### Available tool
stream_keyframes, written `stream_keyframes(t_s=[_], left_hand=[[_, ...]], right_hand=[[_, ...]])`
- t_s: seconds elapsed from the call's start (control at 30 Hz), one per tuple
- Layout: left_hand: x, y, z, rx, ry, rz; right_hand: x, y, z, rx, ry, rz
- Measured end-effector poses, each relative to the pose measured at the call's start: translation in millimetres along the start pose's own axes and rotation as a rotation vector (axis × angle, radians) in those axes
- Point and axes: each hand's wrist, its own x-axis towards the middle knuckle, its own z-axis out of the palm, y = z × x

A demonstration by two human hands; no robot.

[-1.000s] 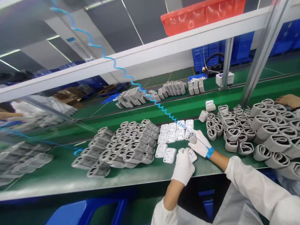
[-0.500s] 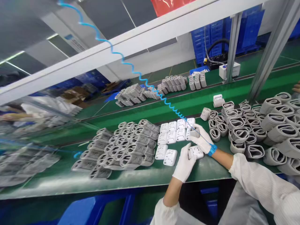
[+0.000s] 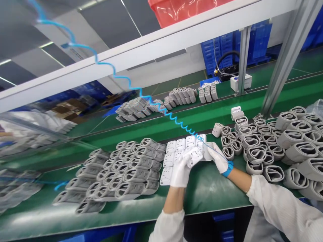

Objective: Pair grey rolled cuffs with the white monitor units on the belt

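My left hand [image 3: 180, 172], in a white glove, grips a small white plastic unit [image 3: 194, 156] with rounded corners and slots in its upward face. It is raised over a block of similar white units [image 3: 171, 146] laid in rows on the green table. To the right of it, my gloved right hand [image 3: 219, 158] is closed on a grey rolled cuff [image 3: 207, 153], its fingers partly hidden behind the cuff. A blue wrist strap [image 3: 228, 168] with a coiled blue cord [image 3: 174, 118] is on my right wrist; the cord crosses in front of the units.
Left of the white units stand rows of grey rolled cuffs [image 3: 126, 168]. More rolled cuffs [image 3: 254, 151] are piled on the right. A metal post [image 3: 282, 64] rises behind them. More cuffs [image 3: 181, 95] line the far table, near a white box [image 3: 241, 83].
My left hand has lifted the white unit and moved it left and up, over the rows. My right hand still holds the grey cuff, now slightly lower in the view.
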Motion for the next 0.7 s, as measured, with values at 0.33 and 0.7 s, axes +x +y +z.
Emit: stream_keyframes(t_s=[0.33, 0.7], left_hand=[[83.1, 9.9, 39.9, -0.518, 0.003, -0.216], [56.2, 3.6, 28.2, -0.223, -0.306, 0.243]], right_hand=[[-2.0, -12.3, 13.1, 0.297, -0.112, 0.087], [-5.3, -29.1, 18.1, 0.219, -0.180, 0.154]])
